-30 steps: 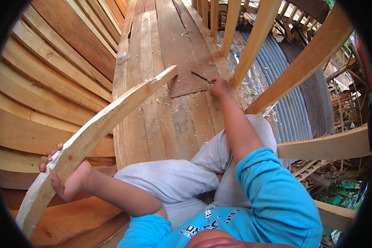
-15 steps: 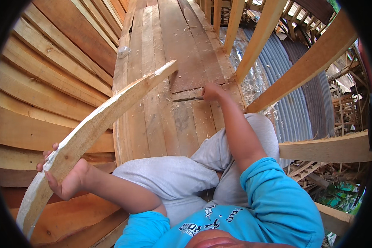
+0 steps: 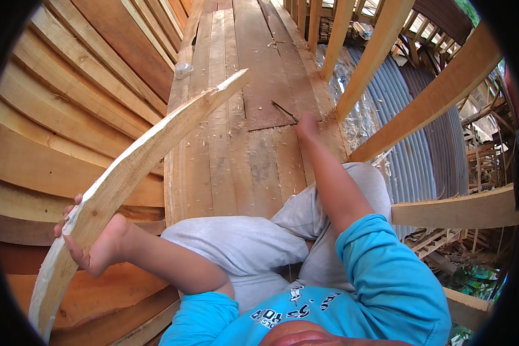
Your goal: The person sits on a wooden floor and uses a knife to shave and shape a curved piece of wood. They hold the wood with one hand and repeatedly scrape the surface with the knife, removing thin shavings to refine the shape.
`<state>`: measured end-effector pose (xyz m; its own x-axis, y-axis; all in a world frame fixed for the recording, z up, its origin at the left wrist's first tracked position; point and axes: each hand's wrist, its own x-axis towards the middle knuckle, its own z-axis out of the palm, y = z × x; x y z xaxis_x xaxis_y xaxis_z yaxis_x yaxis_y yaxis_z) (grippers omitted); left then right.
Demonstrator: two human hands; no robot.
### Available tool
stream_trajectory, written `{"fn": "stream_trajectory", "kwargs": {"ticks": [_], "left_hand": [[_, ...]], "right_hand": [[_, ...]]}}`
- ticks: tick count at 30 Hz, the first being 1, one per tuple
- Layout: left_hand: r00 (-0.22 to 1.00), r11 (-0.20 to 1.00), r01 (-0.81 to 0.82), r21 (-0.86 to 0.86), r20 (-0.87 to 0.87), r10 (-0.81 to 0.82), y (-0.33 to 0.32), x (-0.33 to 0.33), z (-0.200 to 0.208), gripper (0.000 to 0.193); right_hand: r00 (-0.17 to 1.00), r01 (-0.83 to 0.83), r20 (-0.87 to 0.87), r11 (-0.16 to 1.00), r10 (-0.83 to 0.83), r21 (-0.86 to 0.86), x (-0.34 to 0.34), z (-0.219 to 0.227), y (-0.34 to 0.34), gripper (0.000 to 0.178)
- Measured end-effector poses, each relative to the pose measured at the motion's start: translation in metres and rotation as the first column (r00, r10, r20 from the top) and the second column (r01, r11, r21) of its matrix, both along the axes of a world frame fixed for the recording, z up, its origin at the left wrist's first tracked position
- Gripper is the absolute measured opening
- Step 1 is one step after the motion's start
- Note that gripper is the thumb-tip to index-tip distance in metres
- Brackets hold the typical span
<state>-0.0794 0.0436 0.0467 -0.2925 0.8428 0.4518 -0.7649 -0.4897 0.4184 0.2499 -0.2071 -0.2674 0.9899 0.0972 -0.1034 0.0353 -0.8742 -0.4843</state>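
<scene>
A long pale wooden board [image 3: 155,141] runs slantwise from the lower left up toward the middle of the floor, its upper edge freshly cut and whitish. My left hand [image 3: 102,243] is wrapped round this board near its lower end, thumb on the near side and fingertips curling over the far edge. Well to the right of the board's tip, my right hand [image 3: 307,124] is closed on a slim dark-bladed knife [image 3: 283,109], which points up and left above the floor. The grip inside that hand is hidden. Blade and board are apart.
My crossed legs rest on a plank floor [image 3: 213,167] strewn with wood shavings. Curved wall planks [image 3: 69,135] rise at the left. Upright timbers [image 3: 372,63] stand at the right, with corrugated metal sheets [image 3: 398,132] beyond. A clear container [image 3: 183,70] sits by the left wall.
My right hand has moved slightly up and away, and the knife has swung from lying level to pointing up and left. My left hand keeps its hold on the board.
</scene>
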Motion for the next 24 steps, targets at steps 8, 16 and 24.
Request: {"fn": "stream_trajectory", "kwargs": {"ticks": [8,16,24], "left_hand": [[0.996,0.998,0.028,-0.049,0.082,-0.024,0.009,0.012,-0.013,0.038],[0.999,0.997,-0.033,-0.068,-0.013,0.033,0.010,0.023,-0.016,0.037],[0.998,0.993,0.059,-0.099,-0.029,-0.062,0.016,0.029,-0.028,0.040]], "right_hand": [[0.798,-0.571,0.211,0.820,0.565,-0.040,-0.015,-0.003,0.090,0.060],[0.623,-0.611,0.416,0.744,0.662,-0.270,-0.016,-0.025,0.172,0.073],[0.614,-0.738,0.173,0.637,0.770,-0.220,-0.035,-0.045,0.179,0.030]]}}
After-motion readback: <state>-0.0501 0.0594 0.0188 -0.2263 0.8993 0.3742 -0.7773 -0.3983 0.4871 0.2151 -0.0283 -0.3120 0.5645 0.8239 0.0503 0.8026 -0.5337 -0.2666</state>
